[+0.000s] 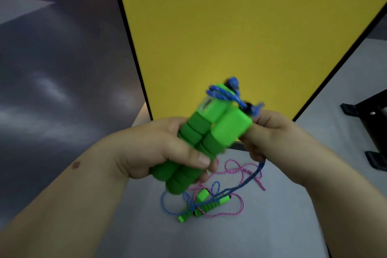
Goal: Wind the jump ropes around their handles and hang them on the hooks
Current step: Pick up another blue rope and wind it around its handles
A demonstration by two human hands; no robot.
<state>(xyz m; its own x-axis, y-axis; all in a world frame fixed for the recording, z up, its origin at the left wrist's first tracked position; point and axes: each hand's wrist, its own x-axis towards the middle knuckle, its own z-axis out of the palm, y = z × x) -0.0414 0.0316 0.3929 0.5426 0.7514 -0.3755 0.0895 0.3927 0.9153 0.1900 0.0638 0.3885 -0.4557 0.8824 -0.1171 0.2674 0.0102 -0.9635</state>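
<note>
My left hand grips a pair of green jump-rope handles held side by side, tilted up to the right. Blue rope is looped over their upper ends. My right hand pinches that blue rope by the handles' top right corner, and the rope trails down from this hand to the floor. Below, on the grey floor, lie more green handles tangled with a pink rope and blue rope. No hooks are in view.
A yellow panel with a black frame stands straight ahead. Dark grey wall is to the left. Black metal feet of a stand sit on the floor at the right edge.
</note>
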